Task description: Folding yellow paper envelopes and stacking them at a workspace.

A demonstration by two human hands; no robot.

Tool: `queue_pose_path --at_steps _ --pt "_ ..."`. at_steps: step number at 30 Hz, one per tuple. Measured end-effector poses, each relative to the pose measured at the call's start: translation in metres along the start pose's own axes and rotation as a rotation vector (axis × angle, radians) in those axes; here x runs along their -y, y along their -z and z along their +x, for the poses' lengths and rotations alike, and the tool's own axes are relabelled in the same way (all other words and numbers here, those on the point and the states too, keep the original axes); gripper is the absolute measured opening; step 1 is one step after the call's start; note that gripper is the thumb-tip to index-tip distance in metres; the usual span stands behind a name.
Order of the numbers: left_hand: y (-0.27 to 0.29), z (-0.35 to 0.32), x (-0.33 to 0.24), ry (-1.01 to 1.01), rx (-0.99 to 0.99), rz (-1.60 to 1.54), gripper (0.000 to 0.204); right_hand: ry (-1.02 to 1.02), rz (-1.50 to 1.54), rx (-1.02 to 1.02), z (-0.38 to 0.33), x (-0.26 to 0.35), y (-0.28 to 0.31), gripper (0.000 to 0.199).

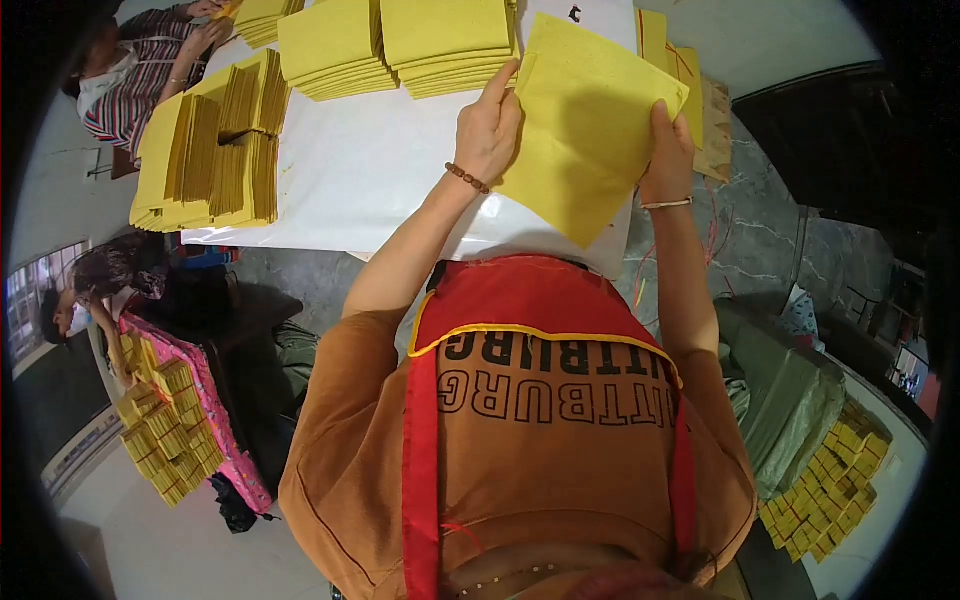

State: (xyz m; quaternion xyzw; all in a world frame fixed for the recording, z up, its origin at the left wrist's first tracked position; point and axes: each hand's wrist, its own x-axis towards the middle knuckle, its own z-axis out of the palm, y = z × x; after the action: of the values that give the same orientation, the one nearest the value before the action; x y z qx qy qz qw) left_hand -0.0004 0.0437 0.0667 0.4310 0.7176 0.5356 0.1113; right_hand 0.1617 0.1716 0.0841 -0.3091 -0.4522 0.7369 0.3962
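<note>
My left hand point(490, 132) and my right hand point(668, 158) hold up a large square sheet of yellow paper point(590, 130), tilted, above the front of a white-covered table point(350, 170). The left fingers are closed at its left edge, partly hidden from me. On the right side, my thumb lies on the paper's face near the corner, with the other fingers behind it. Fanned stacks of folded yellow paper point(450, 45) lie just beyond my left hand, with another stack point(330, 50) beside them.
Upright yellow paper stacks point(215, 150) fill the table's left end. A person in a striped top point(140, 90) works at the far left; another bends over yellow bundles point(170, 430) at lower left. More bundles point(830, 490) lie at lower right, by a green cover point(780, 400).
</note>
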Motion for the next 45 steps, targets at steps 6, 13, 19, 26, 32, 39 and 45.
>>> queue_pose_path --at_steps 6,13,19,26,32,39,45 --pt "-0.012 0.001 -0.005 0.077 -0.016 -0.028 0.040 -0.030 -0.009 -0.046 -0.004 0.001 -0.001 0.028" --pt "-0.002 0.008 0.003 0.348 0.179 -0.898 0.036 -0.108 0.057 -0.018 0.007 -0.007 0.013 0.033" --pt "0.009 0.005 -0.006 0.500 0.262 -1.094 0.045 -0.113 0.042 -0.016 0.005 -0.010 0.010 0.035" --pt "0.011 -0.001 0.010 0.403 0.430 -0.813 0.059 -0.169 0.064 -0.051 0.011 -0.017 0.017 0.031" --pt "0.025 -0.001 0.011 0.410 0.653 -0.980 0.062 -0.284 0.122 0.031 0.021 -0.020 0.023 0.028" --pt "0.057 0.023 0.008 0.208 0.568 -0.453 0.025 0.092 -0.178 0.324 0.006 0.019 0.015 0.027" --pt "0.038 -0.003 0.061 -0.546 0.307 0.203 0.010 0.590 -0.776 1.079 -0.032 -0.006 0.030 0.022"
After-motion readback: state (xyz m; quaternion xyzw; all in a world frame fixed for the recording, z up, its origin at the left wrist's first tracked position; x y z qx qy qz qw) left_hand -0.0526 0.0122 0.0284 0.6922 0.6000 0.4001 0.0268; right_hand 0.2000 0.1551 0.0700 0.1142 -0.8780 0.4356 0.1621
